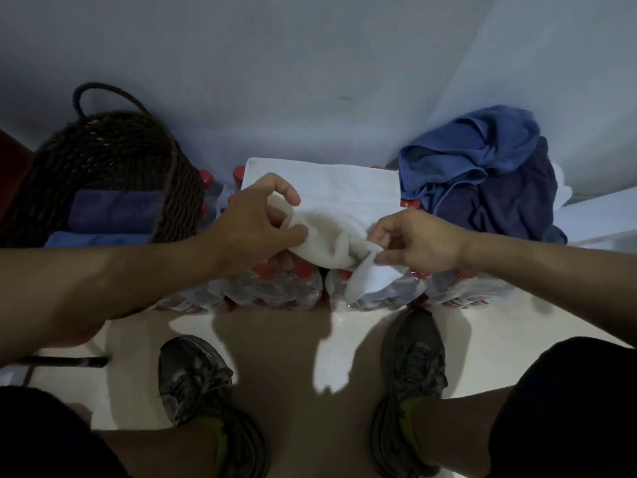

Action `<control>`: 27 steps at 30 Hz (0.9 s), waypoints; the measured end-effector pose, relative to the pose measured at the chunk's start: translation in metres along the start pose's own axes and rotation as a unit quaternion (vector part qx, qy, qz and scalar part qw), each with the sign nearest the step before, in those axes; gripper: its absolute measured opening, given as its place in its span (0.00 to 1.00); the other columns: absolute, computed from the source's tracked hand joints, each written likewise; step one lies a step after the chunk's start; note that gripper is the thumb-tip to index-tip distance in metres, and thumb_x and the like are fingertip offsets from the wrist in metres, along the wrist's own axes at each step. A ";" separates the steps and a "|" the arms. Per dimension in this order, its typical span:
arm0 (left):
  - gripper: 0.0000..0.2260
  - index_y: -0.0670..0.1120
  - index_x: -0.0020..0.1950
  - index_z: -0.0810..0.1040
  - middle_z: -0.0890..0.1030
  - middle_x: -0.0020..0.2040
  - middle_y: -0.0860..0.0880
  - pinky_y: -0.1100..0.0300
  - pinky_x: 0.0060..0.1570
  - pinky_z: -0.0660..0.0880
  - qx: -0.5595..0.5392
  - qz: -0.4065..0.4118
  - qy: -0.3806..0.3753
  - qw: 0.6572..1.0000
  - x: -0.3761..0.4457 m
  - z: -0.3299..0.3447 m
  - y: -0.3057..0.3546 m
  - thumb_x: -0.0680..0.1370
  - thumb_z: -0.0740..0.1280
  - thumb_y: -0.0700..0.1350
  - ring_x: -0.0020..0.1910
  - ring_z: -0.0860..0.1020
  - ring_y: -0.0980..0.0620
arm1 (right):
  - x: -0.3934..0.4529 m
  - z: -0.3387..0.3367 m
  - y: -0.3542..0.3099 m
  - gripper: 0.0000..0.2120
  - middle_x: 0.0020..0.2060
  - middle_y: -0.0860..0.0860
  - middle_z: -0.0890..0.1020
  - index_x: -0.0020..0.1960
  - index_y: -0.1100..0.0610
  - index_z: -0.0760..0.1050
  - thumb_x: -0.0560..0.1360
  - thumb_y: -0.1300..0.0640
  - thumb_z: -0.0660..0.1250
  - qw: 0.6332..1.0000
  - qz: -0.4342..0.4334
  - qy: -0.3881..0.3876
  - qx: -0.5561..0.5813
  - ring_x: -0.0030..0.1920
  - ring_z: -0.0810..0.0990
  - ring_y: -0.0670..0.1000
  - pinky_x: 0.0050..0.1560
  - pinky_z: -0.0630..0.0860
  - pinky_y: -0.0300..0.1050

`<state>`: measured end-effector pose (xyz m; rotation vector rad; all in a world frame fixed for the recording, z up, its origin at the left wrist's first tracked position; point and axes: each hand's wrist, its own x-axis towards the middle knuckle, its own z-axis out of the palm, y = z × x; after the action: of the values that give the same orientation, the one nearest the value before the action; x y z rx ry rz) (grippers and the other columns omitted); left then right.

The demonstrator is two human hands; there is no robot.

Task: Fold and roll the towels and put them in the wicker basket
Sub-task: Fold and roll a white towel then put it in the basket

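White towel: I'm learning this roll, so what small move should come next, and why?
Probably keep rolling the white towel away from the body. Both the left hand and right hand grip its near end, barely rolled, while the far part lies flat.

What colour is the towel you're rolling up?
White. The soft white towel, gripped by both hands, shows best in the head view.

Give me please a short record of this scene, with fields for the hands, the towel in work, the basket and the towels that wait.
left hand: grips the near left end of the white towel
right hand: pinches the towel's near right corner
white towel: lies on packs of red-capped bottles, near edge bunched up
wicker basket: at left, holds two blue rolled towels
waiting pile: blue and dark towels, unfolded, at right
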<state>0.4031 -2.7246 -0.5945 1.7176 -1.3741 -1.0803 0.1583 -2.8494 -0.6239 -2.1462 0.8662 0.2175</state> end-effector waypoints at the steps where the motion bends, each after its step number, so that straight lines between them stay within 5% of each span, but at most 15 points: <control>1: 0.10 0.48 0.51 0.73 0.83 0.32 0.43 0.58 0.26 0.77 0.011 0.008 -0.020 1.000 0.000 -0.006 0.011 0.75 0.71 0.39 0.26 0.81 0.48 | -0.004 -0.004 -0.004 0.06 0.41 0.47 0.83 0.45 0.51 0.77 0.73 0.58 0.74 1.000 0.004 -0.016 -0.008 0.41 0.81 0.48 0.45 0.78 0.44; 4: 0.02 0.48 0.44 0.81 0.84 0.32 0.46 0.63 0.30 0.78 0.058 0.014 -0.049 0.997 -0.002 -0.026 0.048 0.73 0.73 0.44 0.29 0.82 0.51 | -0.019 -0.028 -0.036 0.10 0.44 0.43 0.82 0.48 0.47 0.76 0.72 0.49 0.75 0.998 0.000 -0.041 -0.039 0.45 0.82 0.46 0.45 0.76 0.41; 9: 0.12 0.46 0.48 0.83 0.84 0.33 0.46 0.66 0.37 0.79 0.001 -0.034 -0.136 0.990 -0.032 -0.044 0.098 0.67 0.77 0.47 0.32 0.83 0.53 | -0.064 -0.058 -0.128 0.20 0.48 0.39 0.83 0.52 0.40 0.77 0.63 0.36 0.75 0.992 -0.029 -0.120 0.023 0.49 0.83 0.46 0.52 0.80 0.45; 12: 0.19 0.45 0.55 0.81 0.86 0.39 0.47 0.64 0.42 0.79 -0.042 -0.062 -0.142 0.987 -0.055 -0.049 0.113 0.66 0.79 0.41 0.41 0.85 0.52 | -0.084 -0.046 -0.156 0.20 0.46 0.42 0.83 0.49 0.44 0.76 0.63 0.39 0.78 0.999 -0.022 -0.029 0.023 0.45 0.82 0.44 0.48 0.80 0.41; 15: 0.15 0.40 0.56 0.79 0.86 0.44 0.42 0.61 0.45 0.81 -0.088 -0.069 -0.106 0.988 -0.072 -0.047 0.122 0.71 0.74 0.35 0.44 0.85 0.49 | -0.092 -0.024 -0.166 0.16 0.40 0.47 0.84 0.49 0.52 0.78 0.68 0.46 0.78 0.990 -0.004 0.090 0.112 0.35 0.80 0.43 0.39 0.76 0.36; 18: 0.03 0.40 0.49 0.80 0.85 0.37 0.43 0.60 0.38 0.82 -0.029 -0.011 -0.052 0.998 -0.081 -0.042 0.125 0.78 0.68 0.39 0.34 0.84 0.52 | -0.090 -0.017 -0.173 0.08 0.36 0.51 0.82 0.44 0.55 0.78 0.73 0.52 0.74 0.980 -0.011 0.130 0.150 0.36 0.79 0.52 0.40 0.77 0.46; 22: 0.09 0.51 0.38 0.80 0.80 0.30 0.55 0.60 0.32 0.75 0.169 0.100 0.077 0.977 -0.079 -0.049 0.120 0.77 0.68 0.53 0.28 0.76 0.60 | -0.080 -0.021 -0.188 0.08 0.38 0.57 0.83 0.42 0.58 0.76 0.76 0.55 0.70 0.971 -0.026 0.152 0.183 0.42 0.82 0.57 0.51 0.79 0.60; 27: 0.12 0.54 0.36 0.79 0.77 0.39 0.54 0.63 0.39 0.72 0.217 0.146 0.141 0.955 -0.069 -0.062 0.114 0.75 0.68 0.58 0.38 0.76 0.61 | -0.071 -0.020 -0.193 0.07 0.47 0.58 0.83 0.45 0.57 0.74 0.75 0.53 0.66 0.948 -0.004 0.220 0.229 0.50 0.81 0.58 0.54 0.77 0.63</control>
<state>0.4053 -2.6815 -0.4540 1.8024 -1.6926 -0.3677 0.2274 -2.7411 -0.4621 -1.7758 1.0362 -0.4480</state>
